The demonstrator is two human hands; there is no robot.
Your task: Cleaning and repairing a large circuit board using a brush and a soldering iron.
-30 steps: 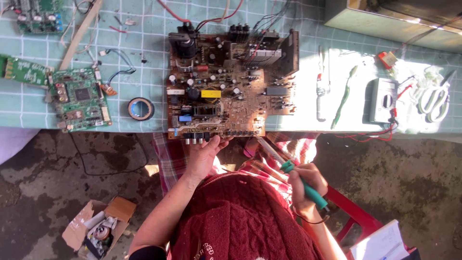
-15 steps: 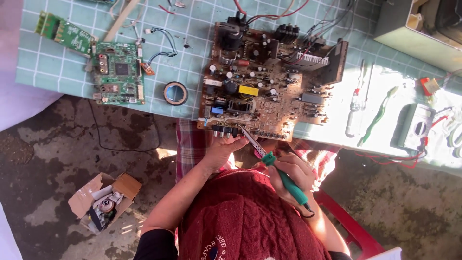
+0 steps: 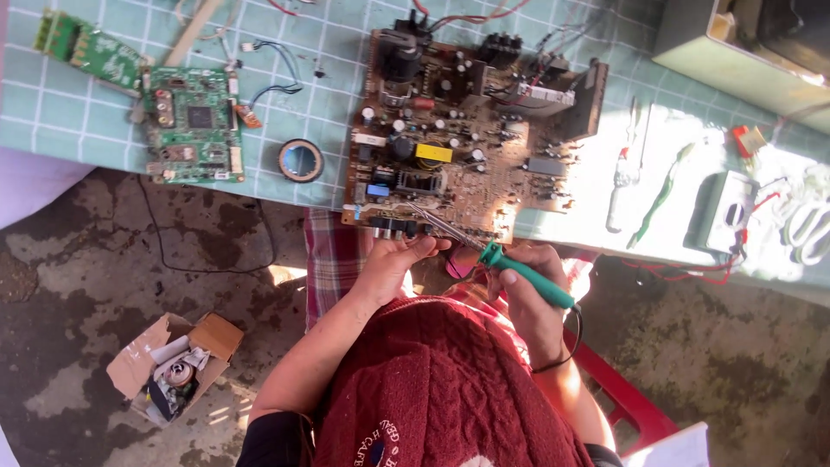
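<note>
A large brown circuit board [image 3: 467, 130] crowded with components lies on the checked green tablecloth [image 3: 52, 112], its near edge over the table's rim. My left hand [image 3: 393, 259] grips that near edge by the row of black sockets. My right hand [image 3: 527, 285] holds a soldering iron with a green handle [image 3: 527, 275]. The iron's metal tip reaches left onto the board's near edge, just above my left fingers.
A small green circuit board [image 3: 192, 124] and a roll of black tape [image 3: 301, 160] lie left of the big board. A screwdriver [image 3: 624, 177], a green tool [image 3: 661, 195], a meter [image 3: 724, 212] and scissors [image 3: 808, 225] lie to the right. An open cardboard box [image 3: 169, 363] sits on the floor.
My right hand has raised the soldering iron from my lap and brought its tip onto the board's near edge. My left hand stays on the board. The view has shifted.
</note>
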